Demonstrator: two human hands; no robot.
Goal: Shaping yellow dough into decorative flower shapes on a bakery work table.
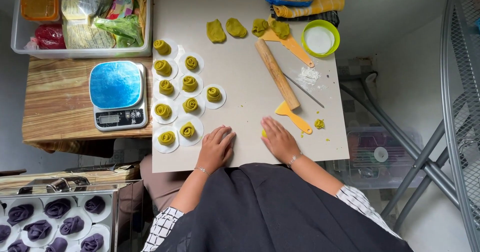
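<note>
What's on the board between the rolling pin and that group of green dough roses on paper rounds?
In the head view, nothing: the stretch of board between the rolling pin and the green dough roses is bare.

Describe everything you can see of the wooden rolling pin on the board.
The rolling pin is a plain, light-brown wooden cylinder without handles, smooth and dry-looking. It lies flat on the pale work board, slanted from upper left to lower right. Its lower end meets the blade of a yellow scraper; its upper end lies close to another yellow scraper. Neither hand touches it.
</note>
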